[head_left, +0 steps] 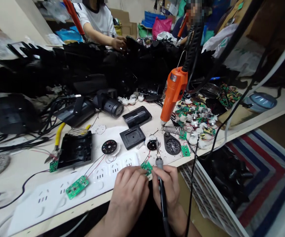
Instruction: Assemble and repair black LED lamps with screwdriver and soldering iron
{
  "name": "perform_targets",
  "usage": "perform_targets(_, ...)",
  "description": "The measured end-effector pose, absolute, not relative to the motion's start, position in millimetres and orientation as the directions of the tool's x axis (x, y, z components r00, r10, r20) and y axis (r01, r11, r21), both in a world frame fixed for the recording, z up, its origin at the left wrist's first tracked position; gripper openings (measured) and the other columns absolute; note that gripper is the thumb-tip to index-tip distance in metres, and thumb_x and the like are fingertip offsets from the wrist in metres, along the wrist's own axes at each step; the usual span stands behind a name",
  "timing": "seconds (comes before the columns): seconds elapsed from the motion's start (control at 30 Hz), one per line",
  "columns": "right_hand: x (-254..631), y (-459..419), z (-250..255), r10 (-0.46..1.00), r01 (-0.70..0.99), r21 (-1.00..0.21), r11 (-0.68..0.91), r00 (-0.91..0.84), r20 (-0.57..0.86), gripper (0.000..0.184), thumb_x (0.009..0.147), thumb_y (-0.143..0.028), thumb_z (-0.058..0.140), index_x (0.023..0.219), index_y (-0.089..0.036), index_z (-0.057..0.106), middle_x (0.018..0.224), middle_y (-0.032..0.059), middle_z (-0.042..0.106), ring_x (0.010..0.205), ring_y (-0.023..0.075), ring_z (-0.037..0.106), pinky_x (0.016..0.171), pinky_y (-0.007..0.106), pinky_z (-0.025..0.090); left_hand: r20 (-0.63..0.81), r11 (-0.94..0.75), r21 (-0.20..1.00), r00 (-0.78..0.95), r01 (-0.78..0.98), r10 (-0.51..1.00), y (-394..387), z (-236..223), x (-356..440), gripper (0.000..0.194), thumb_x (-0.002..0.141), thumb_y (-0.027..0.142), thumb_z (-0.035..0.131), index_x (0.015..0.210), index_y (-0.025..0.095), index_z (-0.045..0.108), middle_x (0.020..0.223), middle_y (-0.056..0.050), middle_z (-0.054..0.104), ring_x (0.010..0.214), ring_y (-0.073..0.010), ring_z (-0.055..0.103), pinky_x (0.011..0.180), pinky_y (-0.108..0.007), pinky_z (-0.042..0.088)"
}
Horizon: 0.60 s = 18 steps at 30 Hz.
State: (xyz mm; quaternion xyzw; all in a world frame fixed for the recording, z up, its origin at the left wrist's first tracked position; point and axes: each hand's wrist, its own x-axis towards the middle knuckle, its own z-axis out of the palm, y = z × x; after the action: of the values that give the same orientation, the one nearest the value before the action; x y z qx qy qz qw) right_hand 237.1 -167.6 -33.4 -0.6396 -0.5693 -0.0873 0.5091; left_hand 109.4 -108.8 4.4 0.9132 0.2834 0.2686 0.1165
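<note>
On the cluttered workbench (14,171), our left hand (129,191) pinches a small green circuit board (146,168) at the front edge; our right hand (168,186) grips the soldering iron (159,162), tip beside it.

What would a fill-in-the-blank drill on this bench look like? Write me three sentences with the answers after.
1. The right hand grips a soldering iron, while the left hand pinches a small ____ circuit board.
2. The electric screwdriver hanging above the bench is ____.
3. The side cutters lying left of the black housing have ____ handles.

Missing words: green; orange; yellow
</note>
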Motion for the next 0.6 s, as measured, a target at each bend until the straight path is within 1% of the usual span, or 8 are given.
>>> perform_targets(0.17,244,-171,-35,0.646,0.829,-0.534,0.166,0.318,0.694,0.033,0.09,-0.003,0.051,0.116,-0.02,0.06,0.093,0.0057,0.055,0.08,0.017,0.061,0.063,0.03,0.06,0.405,-0.82,0.369,0.718,0.438,0.566,-113,2,111,0.019,0.093,0.009,0.043,0.089,0.02,0.058,0.09,-0.002,0.07,0.09,-0.0219,0.058,0.091,-0.042,0.039)
perform_targets(0.3,250,-175,-41,0.645,0.852,-0.492,0.178,0.276,0.712,0.034,0.09,-0.003,0.051,0.119,-0.02,0.059,0.096,0.0068,0.054,0.084,0.0177,0.06,0.065,0.03,0.06,0.413,-0.813,0.393,0.707,0.43,0.574,-113,2,114,0.019,0.094,0.009,0.043,0.09,0.02,0.057,0.089,-0.002,0.07,0.088,-0.0211,0.059,0.089,-0.041,0.04)
perform_targets(0.43,249,-176,-46,0.633,0.839,-0.505,0.203,0.281,0.721,0.035,0.09,-0.001,0.052,0.119,-0.019,0.06,0.098,0.0071,0.053,0.085,0.0174,0.06,0.065,0.029,0.059,0.444,-0.808,0.41,0.682,0.423,0.582,-111,0,116,0.017,0.093,0.008,0.044,0.091,0.02,0.057,0.087,-0.003,0.069,0.086,-0.0215,0.06,0.085,-0.041,0.043)
perform_targets(0.5,247,-175,-42,0.619,0.831,-0.519,0.199,0.304,0.724,0.035,0.089,0.0,0.053,0.118,-0.019,0.06,0.097,0.0065,0.053,0.085,0.017,0.059,0.065,0.029,0.059,0.448,-0.801,0.449,0.676,0.397,0.586,-110,1,115,0.016,0.093,0.008,0.045,0.091,0.02,0.056,0.085,-0.004,0.067,0.085,-0.0212,0.06,0.082,-0.039,0.045)
perform_targets(0.6,242,-168,-25,0.6,0.822,-0.541,0.179,0.344,0.722,0.037,0.087,0.002,0.055,0.115,-0.021,0.06,0.096,0.0049,0.053,0.082,0.0155,0.059,0.066,0.027,0.059,0.432,-0.73,0.588,0.629,0.347,0.647,-106,9,112,0.013,0.094,0.009,0.048,0.094,0.019,0.056,0.09,-0.004,0.067,0.088,-0.0185,0.061,0.079,-0.032,0.049)
